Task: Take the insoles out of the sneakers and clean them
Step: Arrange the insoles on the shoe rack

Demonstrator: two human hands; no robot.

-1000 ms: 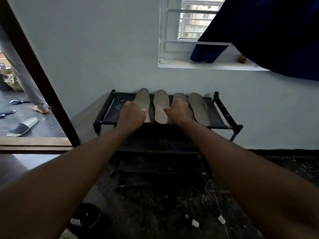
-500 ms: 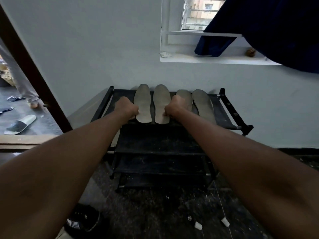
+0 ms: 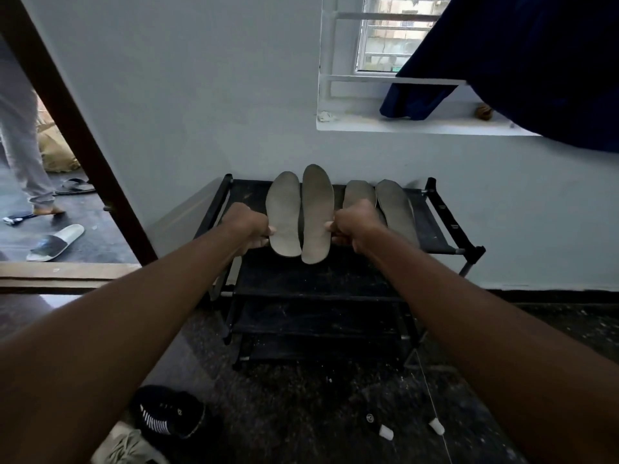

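Note:
Several grey insoles sit on the top shelf of a black shoe rack (image 3: 435, 229) against the wall. My left hand (image 3: 248, 229) pinches the outer edge of the leftmost insole (image 3: 284, 212). My right hand (image 3: 355, 226) pinches the edge of the second insole (image 3: 316, 212). Both of these insoles are raised, their heels hanging past the shelf's front edge. Two more insoles (image 3: 395, 209) lie flat on the shelf behind my right hand, one partly hidden by it. A black sneaker (image 3: 170, 413) and a pale sneaker (image 3: 130, 447) lie on the floor at the lower left.
A doorway at the left shows a person's leg (image 3: 23, 155) and slippers (image 3: 55, 242). A dark blue cloth (image 3: 519, 61) hangs at the upper right over the window sill (image 3: 402, 125). Small white caps (image 3: 385, 432) and a string lie on the dark floor.
Both hands have taken hold of the two left insoles and lifted them off the shelf toward me; the two right insoles stayed put.

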